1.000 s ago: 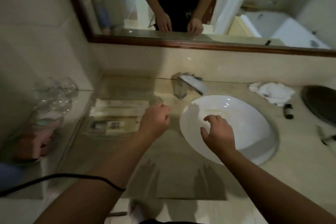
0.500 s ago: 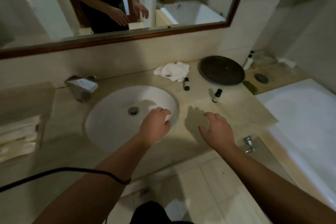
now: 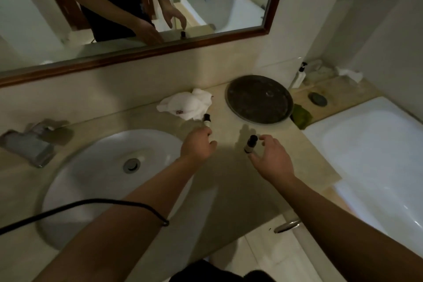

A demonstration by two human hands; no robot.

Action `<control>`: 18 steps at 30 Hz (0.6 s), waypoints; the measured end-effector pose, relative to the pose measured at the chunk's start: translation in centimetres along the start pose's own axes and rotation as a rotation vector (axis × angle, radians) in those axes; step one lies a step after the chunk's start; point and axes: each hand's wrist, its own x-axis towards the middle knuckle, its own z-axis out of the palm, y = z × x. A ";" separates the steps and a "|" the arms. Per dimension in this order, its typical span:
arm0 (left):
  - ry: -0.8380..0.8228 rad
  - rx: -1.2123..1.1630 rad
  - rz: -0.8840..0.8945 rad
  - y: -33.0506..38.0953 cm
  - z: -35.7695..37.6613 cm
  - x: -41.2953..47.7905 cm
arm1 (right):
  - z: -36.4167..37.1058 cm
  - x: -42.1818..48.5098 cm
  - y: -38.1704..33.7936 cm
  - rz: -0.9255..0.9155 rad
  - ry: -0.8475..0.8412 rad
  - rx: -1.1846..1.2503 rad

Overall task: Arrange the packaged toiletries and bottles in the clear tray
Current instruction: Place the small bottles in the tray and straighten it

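Two small dark-capped bottles are on the beige counter to the right of the sink. The far bottle [image 3: 207, 120] lies beside a crumpled white cloth [image 3: 186, 104]. My left hand [image 3: 198, 145] is just short of it, fingers loosely curled, with the fingertips at its near end and nothing held. The near bottle [image 3: 250, 144] stands upright. My right hand [image 3: 271, 159] is spread around it, thumb and forefinger on either side, not closed on it. The clear tray is out of view.
A white sink basin [image 3: 75, 181] and a chrome faucet [image 3: 32, 142] are at the left. A dark round tray [image 3: 258, 98] sits behind the bottles, with a pump bottle [image 3: 298, 76] beyond. A bathtub [image 3: 370, 144] borders the counter's right. A black cable [image 3: 91, 204] crosses my left forearm.
The view swung right, away from the clear tray and past the sink. Both hands moved forward over the counter and now reach the two small bottles.
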 end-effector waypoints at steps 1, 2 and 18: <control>0.026 -0.044 -0.015 -0.2 0.3 1.0 | 0.2 0.8 0.1 0.016 -0.019 0.023; 0.055 -0.059 -0.035 -0.3 0.6 1.8 | 0.5 1.3 0.2 0.032 -0.043 0.051; 0.124 0.034 -0.501 0.9 4.0 10.4 | 2.9 9.7 3.9 -0.157 -0.432 0.220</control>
